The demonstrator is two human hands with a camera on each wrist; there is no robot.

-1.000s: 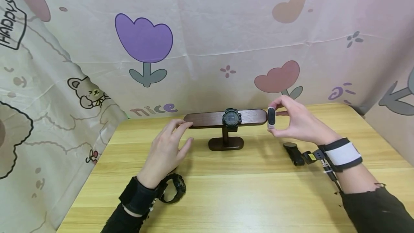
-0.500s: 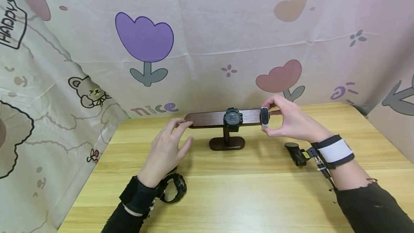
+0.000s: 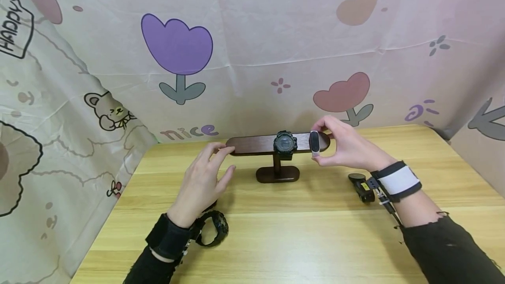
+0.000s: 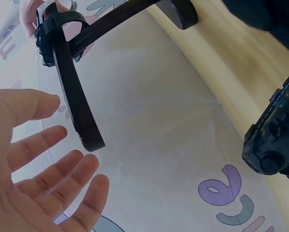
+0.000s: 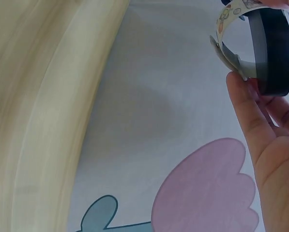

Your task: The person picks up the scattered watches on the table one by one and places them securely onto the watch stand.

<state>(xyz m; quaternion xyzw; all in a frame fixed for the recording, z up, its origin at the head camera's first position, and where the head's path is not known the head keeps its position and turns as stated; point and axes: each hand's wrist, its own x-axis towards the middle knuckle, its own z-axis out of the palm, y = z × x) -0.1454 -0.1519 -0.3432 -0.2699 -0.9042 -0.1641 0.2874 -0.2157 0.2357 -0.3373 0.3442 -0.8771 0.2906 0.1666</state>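
A dark wooden T-shaped stand (image 3: 252, 145) sits at the back of the table with a black watch (image 3: 285, 143) wrapped round the middle of its bar. My right hand (image 3: 347, 148) pinches a slim band (image 3: 314, 142) with a dark face and pale strap, and the band sits over the bar's right end. The right wrist view shows the band (image 5: 275, 53) held between my fingertips (image 5: 260, 125). My left hand (image 3: 203, 176) is spread, holding nothing, its fingers just short of the bar's left end (image 4: 88, 130).
A second black watch (image 3: 213, 229) lies on the table (image 3: 300, 240) under my left wrist, also visible as the black watch (image 4: 275, 145). A dark object (image 3: 358, 183) lies by my right wrist. A patterned cloth (image 3: 252, 47) walls in the back and sides.
My right hand has carried the slim band leftward, from just beyond the bar's right tip to over the bar's end. The left hand has stayed put.
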